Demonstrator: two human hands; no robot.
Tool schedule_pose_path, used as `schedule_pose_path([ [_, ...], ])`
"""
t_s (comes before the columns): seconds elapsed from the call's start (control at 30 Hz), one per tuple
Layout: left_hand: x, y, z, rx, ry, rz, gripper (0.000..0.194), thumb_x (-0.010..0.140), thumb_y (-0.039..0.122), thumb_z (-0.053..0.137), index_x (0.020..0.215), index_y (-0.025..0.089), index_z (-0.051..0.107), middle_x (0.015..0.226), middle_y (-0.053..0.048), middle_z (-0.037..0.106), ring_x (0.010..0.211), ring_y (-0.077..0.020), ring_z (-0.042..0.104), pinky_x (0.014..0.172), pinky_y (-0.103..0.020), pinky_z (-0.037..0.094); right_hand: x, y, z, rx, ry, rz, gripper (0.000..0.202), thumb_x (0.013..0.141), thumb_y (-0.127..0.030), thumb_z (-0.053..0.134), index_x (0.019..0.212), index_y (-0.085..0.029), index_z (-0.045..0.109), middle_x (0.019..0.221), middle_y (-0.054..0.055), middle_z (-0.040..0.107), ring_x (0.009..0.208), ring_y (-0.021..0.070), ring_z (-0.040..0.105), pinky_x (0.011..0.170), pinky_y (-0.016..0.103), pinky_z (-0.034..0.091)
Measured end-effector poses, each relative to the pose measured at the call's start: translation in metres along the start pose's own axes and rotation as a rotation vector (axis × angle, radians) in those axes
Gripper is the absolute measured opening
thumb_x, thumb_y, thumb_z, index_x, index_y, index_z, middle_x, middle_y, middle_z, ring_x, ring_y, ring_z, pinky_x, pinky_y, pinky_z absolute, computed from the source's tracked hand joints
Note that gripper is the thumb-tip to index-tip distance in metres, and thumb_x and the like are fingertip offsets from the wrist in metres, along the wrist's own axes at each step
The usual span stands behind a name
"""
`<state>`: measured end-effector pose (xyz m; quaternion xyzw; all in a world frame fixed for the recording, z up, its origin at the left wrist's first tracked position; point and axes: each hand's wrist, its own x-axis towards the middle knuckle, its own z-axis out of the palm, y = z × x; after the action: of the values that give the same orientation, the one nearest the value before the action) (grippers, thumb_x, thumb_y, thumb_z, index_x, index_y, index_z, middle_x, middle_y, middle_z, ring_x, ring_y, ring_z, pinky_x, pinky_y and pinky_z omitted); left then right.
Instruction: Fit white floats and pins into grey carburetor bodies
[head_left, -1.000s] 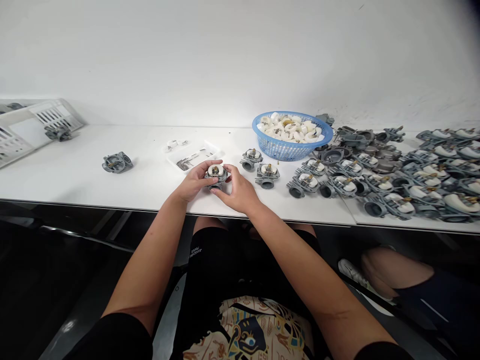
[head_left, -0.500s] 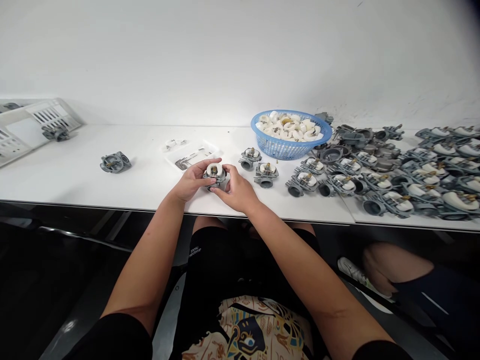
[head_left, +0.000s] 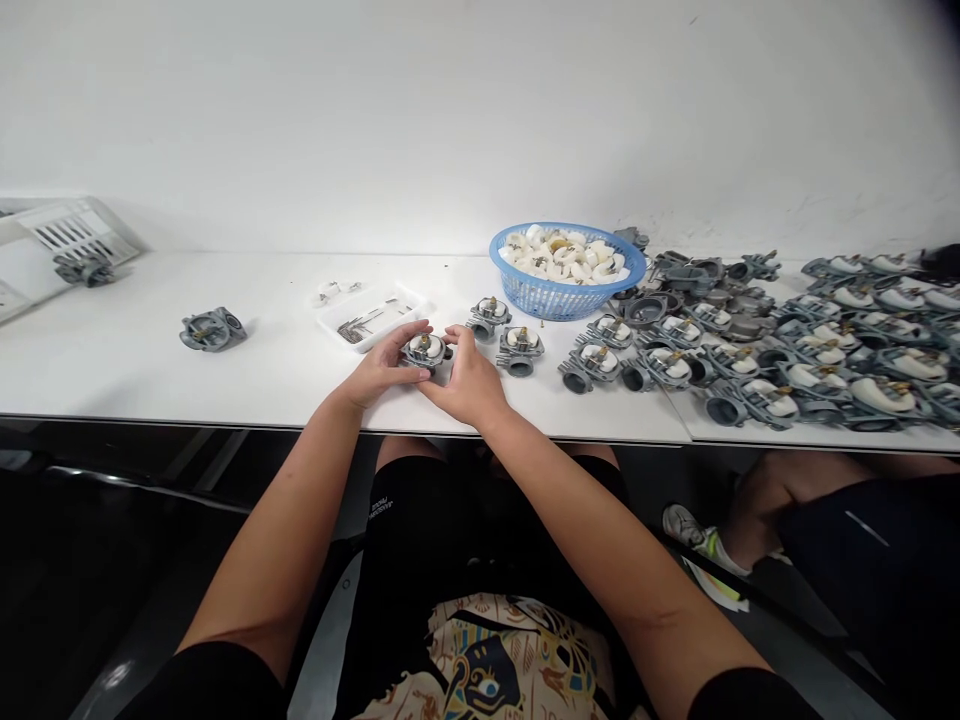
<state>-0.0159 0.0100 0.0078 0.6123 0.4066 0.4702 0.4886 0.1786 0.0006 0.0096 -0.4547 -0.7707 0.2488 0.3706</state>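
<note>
Between my two hands is a grey metal carburetor body (head_left: 426,351) with a white float in its top, held near the table's front edge. My left hand (head_left: 384,367) curls round its left side, thumb along the front. From the right, my right hand (head_left: 469,380) closes on it with thumb and fingers. Just behind lies a white tray (head_left: 409,298) of thin metal pins. Two more carburetors with floats, one (head_left: 489,316) behind the other (head_left: 520,350), stand to the right of my hands.
A blue basket (head_left: 568,292) heaped with white floats stands at the back. Rows of carburetors (head_left: 750,365) cover the table's right side. One carburetor without a float (head_left: 212,329) lies at left, near a white crate (head_left: 82,235). Another person's leg (head_left: 780,495) shows below the table at right.
The carburetor in my hands has tipped, so its float now lies flatter and faces up. Both hands still hold it. The whole view has shifted slightly.
</note>
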Motion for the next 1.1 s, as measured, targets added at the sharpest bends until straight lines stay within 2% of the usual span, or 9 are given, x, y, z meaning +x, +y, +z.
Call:
schedule_pose_path([
  [0.17,0.002,-0.006,0.002,-0.035,0.012,-0.029,0.078,0.067,0.028,0.09,0.138,0.023,0.059,0.142,-0.011,0.056,0.126,-0.0285,0.055,0.103,-0.037,0.046,0.0,0.0,0.0,-0.029,0.036,0.021,0.079,0.08,-0.049,0.072,0.142,-0.019,0.034,0.145,0.021,0.053,0.127,0.0371,0.058,0.095,0.048,0.053],
  [0.33,0.002,-0.003,0.009,0.034,0.078,-0.013,0.072,0.068,0.031,0.091,0.133,0.021,0.061,0.134,-0.011,0.061,0.119,-0.0262,0.058,0.103,-0.037,0.046,0.0,0.002,0.001,-0.052,0.049,-0.014,0.071,0.085,-0.045,0.066,0.142,-0.017,0.034,0.147,0.02,0.05,0.124,0.0364,0.059,0.093,0.048,0.054],
  [0.43,0.003,-0.004,0.011,0.105,0.123,-0.003,0.071,0.07,0.036,0.09,0.132,0.021,0.06,0.133,-0.011,0.061,0.117,-0.026,0.059,0.102,-0.038,0.046,-0.002,0.004,0.002,-0.071,0.105,-0.084,0.075,0.084,-0.04,0.067,0.145,-0.016,0.031,0.149,0.021,0.045,0.124,0.0338,0.058,0.093,0.045,0.055],
  [0.57,0.007,-0.012,0.01,0.176,0.147,0.013,0.073,0.07,0.042,0.09,0.133,0.022,0.058,0.134,-0.01,0.058,0.106,-0.0229,0.06,0.093,-0.037,0.049,-0.007,0.005,0.002,-0.08,0.227,-0.255,0.089,0.082,-0.033,0.071,0.153,-0.018,0.019,0.157,0.022,0.032,0.129,0.0329,0.053,0.092,0.043,0.057],
  [0.67,0.01,-0.017,0.01,0.2,0.153,0.002,0.076,0.069,0.046,0.089,0.134,0.022,0.057,0.138,-0.011,0.055,0.104,-0.0219,0.059,0.09,-0.037,0.05,-0.01,0.005,0.002,-0.037,0.279,-0.375,0.092,0.082,-0.036,0.072,0.153,-0.021,0.015,0.155,0.022,0.031,0.117,0.0301,0.058,0.086,0.044,0.058],
  [0.8,0.016,-0.017,0.019,0.23,0.192,-0.023,0.077,0.068,0.048,0.088,0.134,0.021,0.057,0.138,-0.012,0.056,0.106,-0.0232,0.059,0.088,-0.037,0.051,-0.009,0.006,0.0,0.119,0.272,-0.482,0.086,0.083,-0.041,0.071,0.149,-0.023,0.02,0.153,0.022,0.032,0.095,0.0222,0.06,0.08,0.043,0.058],
  [0.93,0.023,-0.016,0.032,0.304,0.268,-0.015,0.076,0.063,0.047,0.09,0.126,0.019,0.058,0.128,-0.011,0.061,0.098,-0.0215,0.058,0.084,-0.036,0.051,-0.006,0.009,-0.002,0.221,0.287,-0.506,0.077,0.084,-0.039,0.069,0.144,-0.024,0.024,0.153,0.022,0.03,0.088,0.0191,0.058,0.077,0.042,0.056],
  [1.03,0.027,-0.017,0.036,0.349,0.265,0.009,0.072,0.065,0.046,0.088,0.124,0.019,0.057,0.124,-0.011,0.062,0.098,-0.0216,0.059,0.083,-0.036,0.051,-0.003,0.011,-0.001,0.218,0.308,-0.509,0.065,0.088,-0.037,0.066,0.139,-0.024,0.029,0.144,0.019,0.036,0.081,0.0163,0.054,0.076,0.041,0.055],
  [1.1,0.026,-0.018,0.035,0.387,0.259,0.05,0.077,0.065,0.048,0.088,0.128,0.018,0.055,0.129,-0.014,0.06,0.101,-0.0237,0.06,0.085,-0.038,0.051,-0.002,0.011,0.0,0.202,0.327,-0.511,0.056,0.09,-0.037,0.064,0.135,-0.023,0.033,0.134,0.015,0.041,0.077,0.0149,0.051,0.074,0.04,0.054],
])
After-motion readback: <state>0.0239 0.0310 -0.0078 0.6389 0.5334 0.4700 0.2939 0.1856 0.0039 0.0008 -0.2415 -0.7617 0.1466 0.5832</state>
